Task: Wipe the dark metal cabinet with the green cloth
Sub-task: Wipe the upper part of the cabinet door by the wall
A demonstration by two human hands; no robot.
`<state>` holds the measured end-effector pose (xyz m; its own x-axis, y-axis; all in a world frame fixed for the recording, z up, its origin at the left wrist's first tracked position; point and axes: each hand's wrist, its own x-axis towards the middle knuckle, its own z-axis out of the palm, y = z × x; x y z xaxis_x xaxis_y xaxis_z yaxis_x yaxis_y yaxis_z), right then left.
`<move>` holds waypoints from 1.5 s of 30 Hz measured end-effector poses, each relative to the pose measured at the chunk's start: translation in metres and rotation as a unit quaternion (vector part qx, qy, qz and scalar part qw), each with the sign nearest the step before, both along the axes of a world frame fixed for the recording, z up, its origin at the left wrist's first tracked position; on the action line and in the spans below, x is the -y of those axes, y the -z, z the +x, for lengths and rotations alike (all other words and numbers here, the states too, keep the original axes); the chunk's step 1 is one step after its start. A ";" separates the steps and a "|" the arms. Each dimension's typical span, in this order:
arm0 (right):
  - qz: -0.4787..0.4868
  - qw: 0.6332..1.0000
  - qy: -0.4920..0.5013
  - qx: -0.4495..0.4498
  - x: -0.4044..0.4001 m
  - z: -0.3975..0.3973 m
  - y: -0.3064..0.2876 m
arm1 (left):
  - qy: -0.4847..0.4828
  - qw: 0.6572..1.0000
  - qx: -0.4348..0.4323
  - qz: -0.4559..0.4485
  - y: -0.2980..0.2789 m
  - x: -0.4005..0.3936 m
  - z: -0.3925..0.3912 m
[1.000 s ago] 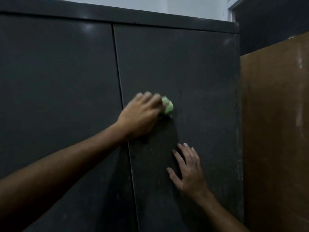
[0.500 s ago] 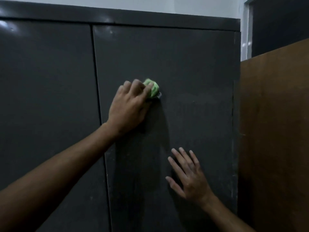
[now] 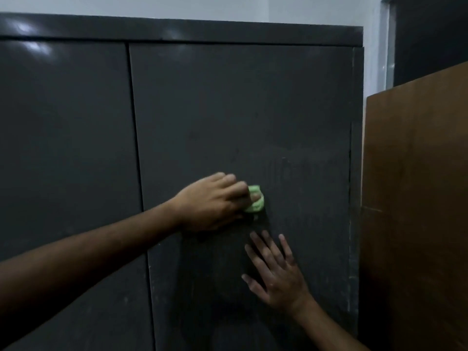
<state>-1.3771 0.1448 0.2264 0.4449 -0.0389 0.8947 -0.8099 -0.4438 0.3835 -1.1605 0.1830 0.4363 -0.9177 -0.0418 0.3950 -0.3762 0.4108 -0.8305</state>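
Observation:
The dark metal cabinet (image 3: 228,110) fills most of the view, with two closed doors meeting at a vertical seam left of centre. My left hand (image 3: 212,203) grips a bunched green cloth (image 3: 255,202) and presses it against the middle of the right door. Only a small lump of the cloth shows past my fingers. Just below it, my right hand (image 3: 276,272) rests flat on the same door with its fingers spread and straight.
A brown wooden panel (image 3: 415,198) stands right beside the cabinet on the right. Above the cabinet is a pale wall (image 3: 177,6), and a dark opening with a grey frame (image 3: 387,46) sits at the top right. Dusty streaks mark the right door.
My left hand has carried the cloth down and to the right across the right door, ending close above my right hand. The right hand stays flat on the door.

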 end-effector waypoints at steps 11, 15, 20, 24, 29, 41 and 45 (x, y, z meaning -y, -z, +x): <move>-0.012 1.000 -0.014 0.017 0.000 0.000 0.000 | 0.003 1.000 -0.004 0.004 -0.007 0.000 -0.024; -0.019 1.000 0.004 0.008 0.001 0.000 0.000 | -0.012 0.988 -0.151 -0.038 -0.054 0.005 -0.021; -0.017 1.000 -0.006 0.014 -0.001 0.000 0.000 | -0.006 0.980 -0.196 -0.015 -0.031 0.006 -0.049; -0.002 1.000 -0.025 0.007 -0.009 -0.007 -0.006 | -0.010 1.000 -0.023 -0.006 -0.022 0.004 -0.049; 0.034 0.989 0.001 0.146 -0.017 -0.056 -0.014 | -0.035 0.938 -0.344 -0.030 -0.046 0.007 -0.063; 0.062 0.944 0.098 0.308 -0.004 -0.084 0.000 | -0.023 0.960 -0.278 -0.035 -0.044 0.015 -0.115; 0.043 0.947 0.091 0.306 0.001 -0.085 0.001 | 0.005 1.000 0.018 -0.024 -0.016 0.013 -0.124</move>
